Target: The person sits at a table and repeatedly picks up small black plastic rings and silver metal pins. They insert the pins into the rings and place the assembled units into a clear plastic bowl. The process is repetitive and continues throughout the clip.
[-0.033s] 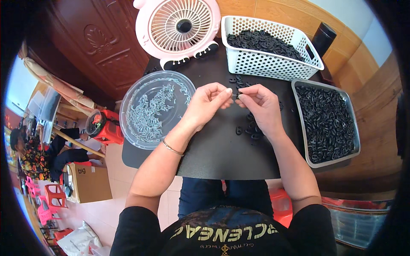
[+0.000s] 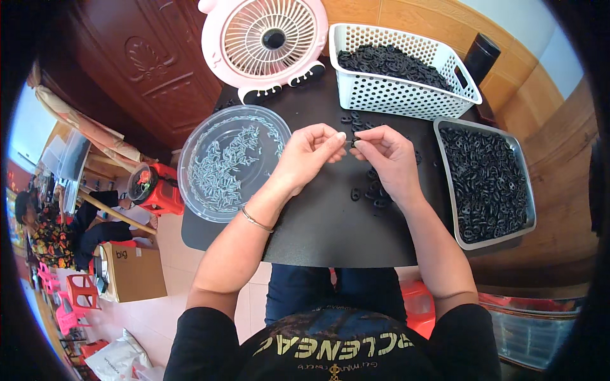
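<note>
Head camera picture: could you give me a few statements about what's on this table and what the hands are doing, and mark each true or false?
1. Both hands pinch one small black piece between them. True: the left hand and the right hand meet at it above the black table.
2. The round clear dish holds black rings. False: it holds small silvery metal bits.
3. The white basket is filled with black pieces. True.
4. The metal tray lies to the person's left. False: it lies to the right, beside the right hand.
5. A pink fan stands at the far edge of the table. True.
</note>
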`<state>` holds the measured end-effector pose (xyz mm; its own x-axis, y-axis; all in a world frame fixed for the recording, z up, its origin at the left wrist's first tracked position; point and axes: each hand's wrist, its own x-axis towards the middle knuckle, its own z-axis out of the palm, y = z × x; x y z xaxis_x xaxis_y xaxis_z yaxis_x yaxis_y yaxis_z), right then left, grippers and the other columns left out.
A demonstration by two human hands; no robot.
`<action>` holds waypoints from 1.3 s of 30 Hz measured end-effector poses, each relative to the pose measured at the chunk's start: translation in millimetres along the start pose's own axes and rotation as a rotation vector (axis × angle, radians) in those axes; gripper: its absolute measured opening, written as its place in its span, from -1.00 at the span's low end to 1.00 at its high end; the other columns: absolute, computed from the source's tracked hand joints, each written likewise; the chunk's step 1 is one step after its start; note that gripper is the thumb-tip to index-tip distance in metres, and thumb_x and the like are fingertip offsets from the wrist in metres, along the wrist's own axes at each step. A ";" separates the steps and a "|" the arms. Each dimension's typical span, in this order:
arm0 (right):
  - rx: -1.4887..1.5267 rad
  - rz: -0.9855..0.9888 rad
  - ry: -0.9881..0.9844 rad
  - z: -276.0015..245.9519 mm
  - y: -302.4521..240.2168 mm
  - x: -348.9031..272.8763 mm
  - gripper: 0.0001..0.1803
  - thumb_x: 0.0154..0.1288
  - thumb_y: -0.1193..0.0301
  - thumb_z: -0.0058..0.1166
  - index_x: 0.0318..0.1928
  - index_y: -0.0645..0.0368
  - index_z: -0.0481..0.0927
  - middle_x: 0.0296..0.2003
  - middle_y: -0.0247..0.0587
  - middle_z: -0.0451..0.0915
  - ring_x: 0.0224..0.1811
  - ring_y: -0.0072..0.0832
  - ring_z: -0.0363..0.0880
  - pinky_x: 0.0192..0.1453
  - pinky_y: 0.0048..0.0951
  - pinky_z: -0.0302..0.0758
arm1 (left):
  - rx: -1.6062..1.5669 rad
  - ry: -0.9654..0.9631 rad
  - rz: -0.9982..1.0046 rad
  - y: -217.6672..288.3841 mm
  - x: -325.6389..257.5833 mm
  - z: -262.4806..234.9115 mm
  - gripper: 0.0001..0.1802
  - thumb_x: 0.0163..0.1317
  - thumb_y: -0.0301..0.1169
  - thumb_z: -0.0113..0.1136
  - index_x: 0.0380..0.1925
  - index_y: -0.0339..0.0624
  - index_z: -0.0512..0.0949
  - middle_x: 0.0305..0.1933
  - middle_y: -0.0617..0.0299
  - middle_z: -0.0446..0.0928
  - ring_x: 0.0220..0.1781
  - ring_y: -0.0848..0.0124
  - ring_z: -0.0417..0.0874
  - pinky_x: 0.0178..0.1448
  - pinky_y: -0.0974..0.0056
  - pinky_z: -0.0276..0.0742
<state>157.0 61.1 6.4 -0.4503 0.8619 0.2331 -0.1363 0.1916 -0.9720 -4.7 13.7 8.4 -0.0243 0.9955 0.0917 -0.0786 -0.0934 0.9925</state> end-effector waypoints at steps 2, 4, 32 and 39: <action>-0.003 -0.003 0.002 -0.7 2.1 0.1 -0.89 0.14 0.58 0.03 -0.29 0.30 0.50 -0.40 -0.20 0.57 -0.35 -0.57 0.57 -0.24 -0.61 0.50 | 0.015 -0.006 -0.021 0.4 -0.2 0.9 -0.84 0.19 -0.36 0.07 -0.43 -0.24 0.50 -0.52 0.34 0.49 -0.47 0.64 0.41 -0.35 0.53 0.32; -0.016 -0.004 0.004 -0.4 1.5 -0.2 -0.89 0.13 0.57 0.03 -0.29 0.30 0.50 -0.40 -0.20 0.57 -0.35 -0.57 0.57 -0.25 -0.61 0.50 | 0.006 -0.017 -0.039 1.2 -0.2 0.6 -0.84 0.18 -0.36 0.09 -0.44 -0.23 0.50 -0.52 0.35 0.49 -0.47 0.64 0.41 -0.35 0.53 0.32; 0.046 -0.011 0.106 -11.6 -1.3 6.9 -0.90 0.19 0.53 -0.03 -0.28 0.30 0.45 -0.38 -0.23 0.53 -0.36 -0.59 0.54 -0.26 -0.63 0.48 | 0.450 0.082 0.160 -4.9 -1.2 6.2 -0.86 0.11 -0.47 0.14 -0.33 -0.27 0.50 -0.42 0.31 0.52 -0.40 0.60 0.50 -0.33 0.48 0.41; 0.050 -0.031 0.142 -19.3 7.7 10.6 -0.84 0.19 0.53 -0.06 -0.20 0.31 0.46 -0.35 -0.21 0.52 -0.35 -0.60 0.53 -0.26 -0.64 0.47 | 0.816 -0.191 0.566 -10.9 -4.0 23.3 -0.77 -0.02 -0.55 0.10 -0.28 -0.17 0.53 -0.36 0.14 0.40 -0.24 0.19 0.43 -0.07 0.22 0.35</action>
<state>168.2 80.7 0.8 -0.3161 0.9143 0.2531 -0.1940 0.1989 -0.9606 19.5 11.2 -0.9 0.3184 0.8015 0.5062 0.6028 -0.5833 0.5445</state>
